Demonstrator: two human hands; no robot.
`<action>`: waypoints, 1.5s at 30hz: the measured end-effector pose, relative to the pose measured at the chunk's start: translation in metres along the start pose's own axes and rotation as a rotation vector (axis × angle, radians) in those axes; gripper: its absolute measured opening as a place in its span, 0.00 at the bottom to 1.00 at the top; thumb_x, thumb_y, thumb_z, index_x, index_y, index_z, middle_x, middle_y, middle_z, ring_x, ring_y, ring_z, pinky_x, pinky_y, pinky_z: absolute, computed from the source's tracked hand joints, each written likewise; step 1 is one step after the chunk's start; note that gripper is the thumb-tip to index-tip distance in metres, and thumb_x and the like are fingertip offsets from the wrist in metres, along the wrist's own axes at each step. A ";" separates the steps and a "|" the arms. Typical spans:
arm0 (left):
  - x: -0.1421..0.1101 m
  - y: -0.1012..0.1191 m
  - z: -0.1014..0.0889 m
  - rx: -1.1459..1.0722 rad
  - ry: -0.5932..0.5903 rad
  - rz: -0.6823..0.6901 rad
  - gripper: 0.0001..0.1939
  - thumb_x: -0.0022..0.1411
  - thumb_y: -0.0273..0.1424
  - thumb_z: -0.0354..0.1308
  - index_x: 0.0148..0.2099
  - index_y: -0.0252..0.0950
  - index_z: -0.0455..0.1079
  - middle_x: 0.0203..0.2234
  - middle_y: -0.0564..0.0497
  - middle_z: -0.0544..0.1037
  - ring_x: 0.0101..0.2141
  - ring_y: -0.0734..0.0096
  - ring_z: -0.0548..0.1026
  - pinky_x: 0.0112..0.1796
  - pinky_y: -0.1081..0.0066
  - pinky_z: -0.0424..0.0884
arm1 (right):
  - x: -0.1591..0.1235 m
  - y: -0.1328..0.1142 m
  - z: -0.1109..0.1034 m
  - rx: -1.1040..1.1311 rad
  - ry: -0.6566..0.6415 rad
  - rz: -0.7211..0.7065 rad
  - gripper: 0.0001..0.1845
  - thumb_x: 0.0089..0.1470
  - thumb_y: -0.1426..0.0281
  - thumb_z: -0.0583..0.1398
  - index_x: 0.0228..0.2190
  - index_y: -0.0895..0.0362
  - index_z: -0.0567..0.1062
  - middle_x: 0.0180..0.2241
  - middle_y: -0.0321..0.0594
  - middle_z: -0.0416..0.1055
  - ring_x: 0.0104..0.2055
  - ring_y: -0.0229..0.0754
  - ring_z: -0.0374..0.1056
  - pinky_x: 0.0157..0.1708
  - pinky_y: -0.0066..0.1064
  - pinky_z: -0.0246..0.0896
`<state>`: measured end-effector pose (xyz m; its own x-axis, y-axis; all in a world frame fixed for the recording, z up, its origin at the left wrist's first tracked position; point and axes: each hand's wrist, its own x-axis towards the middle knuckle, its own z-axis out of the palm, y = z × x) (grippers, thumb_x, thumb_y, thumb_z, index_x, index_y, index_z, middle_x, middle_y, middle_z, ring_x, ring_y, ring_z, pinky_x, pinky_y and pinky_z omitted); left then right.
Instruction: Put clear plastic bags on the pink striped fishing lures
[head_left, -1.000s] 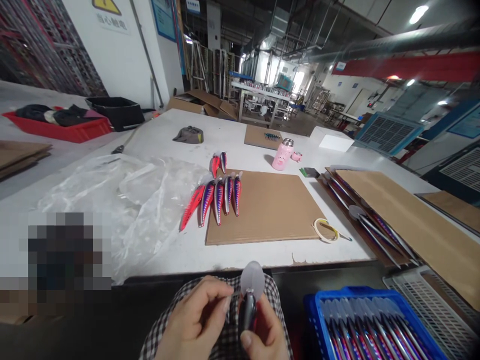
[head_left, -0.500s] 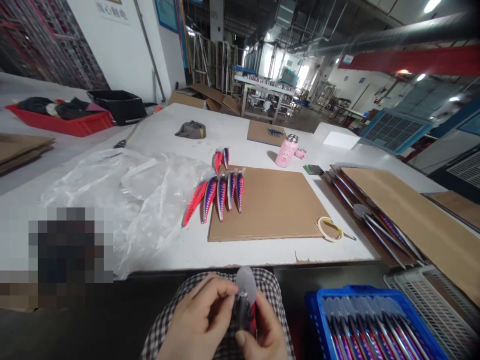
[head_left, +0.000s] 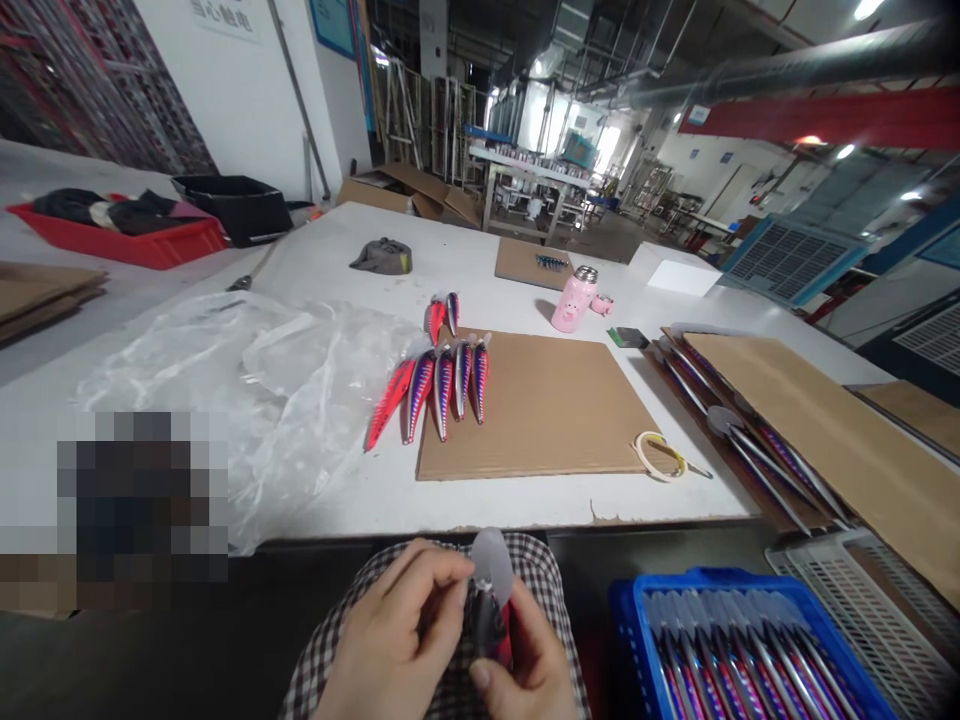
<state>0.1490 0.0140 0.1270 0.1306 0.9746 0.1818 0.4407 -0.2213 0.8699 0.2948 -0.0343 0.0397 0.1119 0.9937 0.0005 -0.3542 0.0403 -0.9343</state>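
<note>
Low over my lap, my right hand is wrapped round a fishing lure with a dark head, a red side and a clear rounded lip pointing up. The fingers of my left hand are pinched together at the left edge of that lip; anything small between them is hidden. On the table, several red and purple striped lures lie in a row, partly on a flat cardboard sheet. To my right, a blue basket holds many similar lures, lips toward the table.
Crumpled clear plastic covers the table's left part. A yellow-white ring lies at the cardboard's right corner. Cardboard layers with lures are stacked at the right. A pink bottle and a grey cloth stand farther back.
Almost nothing differs. The lure has tilted slightly in my right hand, showing a little more of its dark head, and my left fingers stay at its lip.
</note>
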 end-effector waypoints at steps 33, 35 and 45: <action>-0.007 -0.034 0.013 -0.602 -0.121 -0.356 0.08 0.60 0.33 0.60 0.40 0.42 0.78 0.41 0.52 0.78 0.37 0.68 0.78 0.41 0.73 0.75 | 0.001 -0.011 0.002 -0.229 0.075 0.070 0.36 0.36 0.81 0.63 0.49 0.46 0.77 0.50 0.31 0.77 0.53 0.45 0.71 0.56 0.29 0.62; -0.004 -0.032 0.013 -0.604 -0.127 -0.379 0.07 0.57 0.30 0.62 0.39 0.41 0.77 0.37 0.53 0.79 0.36 0.70 0.78 0.41 0.74 0.74 | 0.000 -0.009 -0.001 -0.289 0.083 0.066 0.38 0.35 0.83 0.62 0.50 0.47 0.76 0.51 0.31 0.76 0.54 0.45 0.71 0.56 0.29 0.62; -0.002 -0.027 0.018 -0.378 -0.071 -0.323 0.03 0.58 0.32 0.58 0.35 0.39 0.71 0.28 0.55 0.78 0.30 0.70 0.78 0.35 0.74 0.73 | -0.007 -0.001 -0.010 -0.615 0.086 -0.010 0.42 0.33 0.83 0.64 0.52 0.43 0.74 0.53 0.31 0.75 0.57 0.48 0.68 0.62 0.37 0.55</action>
<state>0.1529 0.0171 0.0942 0.1060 0.9838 -0.1444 0.1180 0.1318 0.9842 0.3032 -0.0423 0.0368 0.1956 0.9807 0.0056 0.2447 -0.0433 -0.9686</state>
